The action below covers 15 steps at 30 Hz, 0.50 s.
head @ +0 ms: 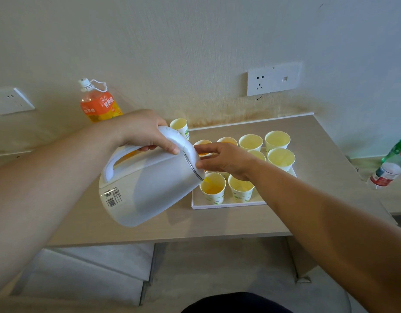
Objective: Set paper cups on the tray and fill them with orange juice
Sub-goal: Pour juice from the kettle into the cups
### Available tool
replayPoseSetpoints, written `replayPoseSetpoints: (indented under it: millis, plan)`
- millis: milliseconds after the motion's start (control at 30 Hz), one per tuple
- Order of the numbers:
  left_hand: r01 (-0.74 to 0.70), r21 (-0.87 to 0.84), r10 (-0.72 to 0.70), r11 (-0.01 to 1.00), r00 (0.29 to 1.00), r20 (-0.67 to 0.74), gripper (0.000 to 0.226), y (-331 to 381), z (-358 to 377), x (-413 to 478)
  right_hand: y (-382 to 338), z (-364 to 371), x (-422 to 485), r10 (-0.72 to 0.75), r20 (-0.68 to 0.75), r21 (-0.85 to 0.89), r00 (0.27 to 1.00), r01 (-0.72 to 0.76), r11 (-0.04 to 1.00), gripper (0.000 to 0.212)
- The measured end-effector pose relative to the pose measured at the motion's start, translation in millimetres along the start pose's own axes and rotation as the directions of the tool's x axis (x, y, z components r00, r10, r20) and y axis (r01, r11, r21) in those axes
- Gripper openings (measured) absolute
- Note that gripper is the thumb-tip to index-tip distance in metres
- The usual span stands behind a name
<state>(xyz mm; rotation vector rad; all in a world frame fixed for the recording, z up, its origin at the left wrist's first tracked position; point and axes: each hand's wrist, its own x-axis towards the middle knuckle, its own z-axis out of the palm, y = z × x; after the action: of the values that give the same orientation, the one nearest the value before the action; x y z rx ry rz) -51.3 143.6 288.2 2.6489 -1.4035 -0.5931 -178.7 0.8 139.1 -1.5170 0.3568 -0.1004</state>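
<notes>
My left hand grips the handle of a white jug, tilted so its spout hangs over a front-row paper cup; orange juice runs into that cup. My right hand rests its fingers against the jug's lid rim, above the cups. Several paper cups stand on the white tray; one beside the filling cup looks empty, and two at the back hold juice. One more cup stands off the tray behind the jug.
An orange juice bottle stands at the back left against the wall. Two plastic bottles lie on a lower surface to the right. Wall sockets sit above the wooden table. A white step lies under the table's front edge.
</notes>
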Motion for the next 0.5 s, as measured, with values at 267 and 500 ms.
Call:
replayPoseSetpoints:
  millis: [267, 500]
  plan:
    - [0.002, 0.012, -0.002, 1.000, 1.000, -0.003, 0.033, 1.7, -4.7, -4.6, -8.2, 2.6, -4.5, -0.002, 0.005, -0.019, 1.000, 0.002, 1.000, 0.057]
    - [0.008, 0.031, -0.008, 0.999, 1.000, -0.007, 0.035, 2.5, -8.0, -7.4, -14.4, 4.1, -8.9, -0.005, -0.016, -0.031, 1.000, 0.005, 0.999, 0.056]
